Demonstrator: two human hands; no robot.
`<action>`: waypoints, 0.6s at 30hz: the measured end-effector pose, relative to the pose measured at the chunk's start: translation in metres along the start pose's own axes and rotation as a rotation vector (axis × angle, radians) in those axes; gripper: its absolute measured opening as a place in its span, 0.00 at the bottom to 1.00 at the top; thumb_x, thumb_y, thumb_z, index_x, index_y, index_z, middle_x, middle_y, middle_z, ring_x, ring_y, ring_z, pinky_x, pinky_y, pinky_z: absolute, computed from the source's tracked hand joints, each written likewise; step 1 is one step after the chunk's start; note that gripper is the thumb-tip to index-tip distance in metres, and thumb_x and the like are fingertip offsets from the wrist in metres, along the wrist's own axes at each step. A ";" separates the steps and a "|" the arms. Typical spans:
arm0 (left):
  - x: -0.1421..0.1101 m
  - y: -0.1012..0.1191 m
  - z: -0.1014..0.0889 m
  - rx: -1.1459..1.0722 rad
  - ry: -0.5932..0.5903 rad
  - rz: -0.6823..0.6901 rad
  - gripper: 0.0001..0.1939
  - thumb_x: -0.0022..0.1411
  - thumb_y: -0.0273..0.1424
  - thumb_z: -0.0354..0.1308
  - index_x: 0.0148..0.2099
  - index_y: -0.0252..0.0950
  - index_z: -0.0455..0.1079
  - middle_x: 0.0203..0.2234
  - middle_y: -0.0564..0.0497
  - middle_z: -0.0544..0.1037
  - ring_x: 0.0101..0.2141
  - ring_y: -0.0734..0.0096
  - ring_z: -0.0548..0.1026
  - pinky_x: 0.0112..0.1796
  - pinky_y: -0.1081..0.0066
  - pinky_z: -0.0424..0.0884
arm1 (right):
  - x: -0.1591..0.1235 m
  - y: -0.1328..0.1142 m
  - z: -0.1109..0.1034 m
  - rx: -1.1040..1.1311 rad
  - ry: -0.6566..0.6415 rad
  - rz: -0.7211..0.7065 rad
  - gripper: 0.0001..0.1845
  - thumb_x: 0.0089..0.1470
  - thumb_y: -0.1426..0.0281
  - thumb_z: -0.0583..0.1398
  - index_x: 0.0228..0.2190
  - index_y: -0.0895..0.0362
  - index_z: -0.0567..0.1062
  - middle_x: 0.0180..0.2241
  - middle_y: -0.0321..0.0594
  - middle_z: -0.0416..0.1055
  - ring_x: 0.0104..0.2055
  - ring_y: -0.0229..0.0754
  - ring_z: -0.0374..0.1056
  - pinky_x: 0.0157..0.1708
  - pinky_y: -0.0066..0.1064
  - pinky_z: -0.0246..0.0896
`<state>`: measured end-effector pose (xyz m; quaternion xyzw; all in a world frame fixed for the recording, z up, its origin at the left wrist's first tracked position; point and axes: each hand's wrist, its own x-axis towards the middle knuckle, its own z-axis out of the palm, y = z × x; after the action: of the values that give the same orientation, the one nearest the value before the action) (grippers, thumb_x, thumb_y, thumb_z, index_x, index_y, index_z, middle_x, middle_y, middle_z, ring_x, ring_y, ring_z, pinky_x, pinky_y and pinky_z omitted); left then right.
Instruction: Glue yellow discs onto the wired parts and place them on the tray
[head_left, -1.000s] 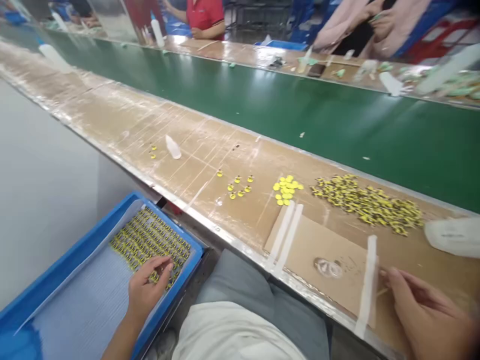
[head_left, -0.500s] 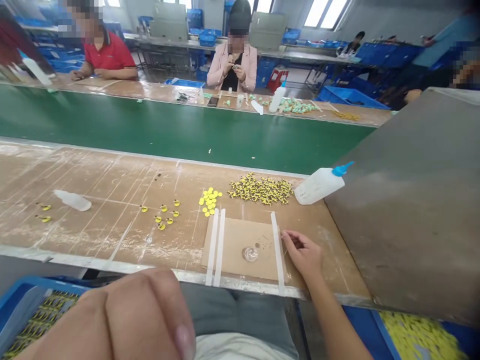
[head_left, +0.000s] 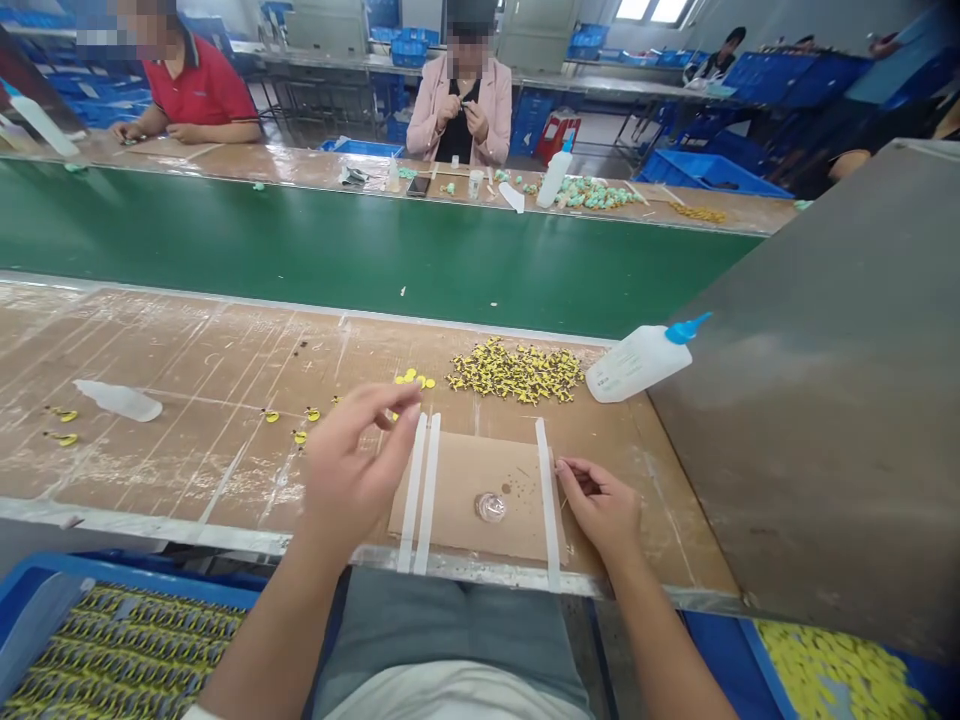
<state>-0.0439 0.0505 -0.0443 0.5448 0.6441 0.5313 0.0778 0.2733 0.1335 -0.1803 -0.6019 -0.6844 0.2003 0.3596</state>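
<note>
Pieces [head_left: 150, 632] line the blue tray [head_left: 150, 572] in rows; a loose heap [head_left: 517, 370] remains on the worktop [head_left: 675, 520].
Left hand [head_left: 352, 455], close to the camera half a second ago, is now beside the yellow discs [head_left: 410, 376], its grip unclear; right hand [head_left: 604, 505] stays pinched closed beside the cardboard [head_left: 457, 480], contents unseen.

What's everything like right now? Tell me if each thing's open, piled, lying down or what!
Left hand: half-curled, grip unclear
Right hand: curled, grip unclear
Yellow discs: loose, partly hidden behind the left hand
Black-and-yellow pieces: heaped
Cardboard: taped down
Larger bottle: capped
Small bottle: lying on its side
Left tray: holding rows of parts
</note>
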 end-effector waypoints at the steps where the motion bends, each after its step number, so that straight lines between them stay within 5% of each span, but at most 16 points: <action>1: 0.010 -0.017 0.016 0.093 -0.089 -0.061 0.13 0.64 0.37 0.57 0.47 0.38 0.76 0.39 0.45 0.80 0.36 0.64 0.78 0.37 0.65 0.73 | 0.000 0.001 0.000 0.008 -0.005 0.003 0.23 0.54 0.51 0.60 0.33 0.58 0.82 0.26 0.42 0.78 0.24 0.42 0.71 0.29 0.31 0.69; 4: 0.023 -0.073 0.056 0.433 -0.171 -0.235 0.14 0.64 0.35 0.54 0.45 0.33 0.76 0.37 0.42 0.79 0.39 0.58 0.77 0.42 0.61 0.71 | 0.000 0.006 0.002 0.032 -0.015 0.014 0.23 0.55 0.51 0.60 0.33 0.58 0.82 0.27 0.42 0.79 0.25 0.42 0.71 0.29 0.31 0.69; 7: 0.023 -0.109 0.073 0.498 -0.189 -0.285 0.14 0.63 0.38 0.56 0.41 0.34 0.76 0.35 0.42 0.79 0.37 0.56 0.76 0.41 0.61 0.71 | 0.000 0.010 0.004 0.046 -0.021 0.023 0.22 0.55 0.51 0.61 0.34 0.57 0.82 0.28 0.42 0.79 0.26 0.42 0.71 0.30 0.32 0.69; 18: 0.027 -0.121 0.080 0.511 -0.265 -0.274 0.10 0.60 0.37 0.61 0.39 0.37 0.78 0.34 0.44 0.80 0.35 0.58 0.77 0.39 0.63 0.70 | 0.001 0.006 0.001 0.057 -0.048 0.027 0.23 0.55 0.50 0.60 0.33 0.57 0.82 0.28 0.42 0.79 0.26 0.42 0.72 0.31 0.32 0.69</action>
<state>-0.0747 0.1384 -0.1584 0.5196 0.8082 0.2612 0.0925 0.2760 0.1353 -0.1849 -0.5955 -0.6786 0.2390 0.3575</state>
